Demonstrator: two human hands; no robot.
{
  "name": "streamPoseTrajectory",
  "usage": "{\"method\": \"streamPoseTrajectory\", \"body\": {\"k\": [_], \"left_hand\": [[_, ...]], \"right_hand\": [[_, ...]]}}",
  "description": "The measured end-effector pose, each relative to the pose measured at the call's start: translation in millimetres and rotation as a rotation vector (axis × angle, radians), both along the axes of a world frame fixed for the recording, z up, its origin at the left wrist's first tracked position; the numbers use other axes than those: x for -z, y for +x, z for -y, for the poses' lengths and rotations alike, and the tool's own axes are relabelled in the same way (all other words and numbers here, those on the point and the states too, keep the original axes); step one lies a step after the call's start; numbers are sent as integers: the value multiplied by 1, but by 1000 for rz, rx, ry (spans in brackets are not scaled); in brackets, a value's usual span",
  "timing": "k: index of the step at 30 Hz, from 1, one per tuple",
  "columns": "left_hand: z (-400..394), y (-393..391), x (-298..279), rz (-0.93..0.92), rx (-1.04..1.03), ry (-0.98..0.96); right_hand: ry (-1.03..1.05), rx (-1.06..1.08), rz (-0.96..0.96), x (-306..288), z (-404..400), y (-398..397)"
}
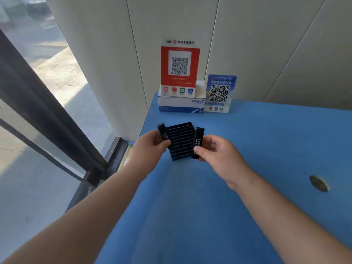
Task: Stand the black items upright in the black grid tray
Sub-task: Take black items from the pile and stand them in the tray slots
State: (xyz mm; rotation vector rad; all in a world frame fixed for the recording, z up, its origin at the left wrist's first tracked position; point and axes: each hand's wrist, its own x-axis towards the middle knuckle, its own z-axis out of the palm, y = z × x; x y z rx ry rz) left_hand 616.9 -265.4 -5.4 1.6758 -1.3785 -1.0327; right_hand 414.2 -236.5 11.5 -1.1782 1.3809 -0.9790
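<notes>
Nearest you: blue table (190, 216), matte, smooth sheet; a round metal grommet (319, 183) sits well to your right.

Your right hand (219, 157): thumb and curled fingers pinch a black item (197, 142) at its lower half, held roughly upright just beside the tray's right edge. Oblong, flat-sided, white print on its face, a wider cap at the top.

Your left hand (148, 147): fingers curled round a second black item (163, 131), tilted, over the tray's left corner. Same shape and print.

Handling, as judged: both look like rigid, light plastic with a smooth finish, possibly slippery. Hold at mid-body on the flat sides, leaving the lower end free to enter a cell.

Black grid tray (181, 142): lies flat on the table between your hands, stiff moulded lattice of small rectangular cells, every visible cell unfilled.

Farthest: white CHNT box (181, 105), red QR sign (180, 71) standing on it, blue QR card (219, 94) beside it, pale panelled wall (266, 44) behind.
</notes>
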Motion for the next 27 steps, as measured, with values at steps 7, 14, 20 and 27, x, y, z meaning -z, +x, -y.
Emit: {"method": "streamPoseTrajectory", "body": {"k": [7, 14, 20, 27], "left_hand": [[73, 4, 11, 273, 112, -144], [89, 6, 35, 402, 157, -172], [96, 5, 36, 394, 132, -204], [98, 7, 37, 521, 191, -226]], "right_hand": [[5, 74, -9, 9, 20, 10], [-5, 77, 11, 14, 29, 15], [-6, 61, 23, 19, 34, 15], [4, 64, 31, 22, 36, 11]]}}
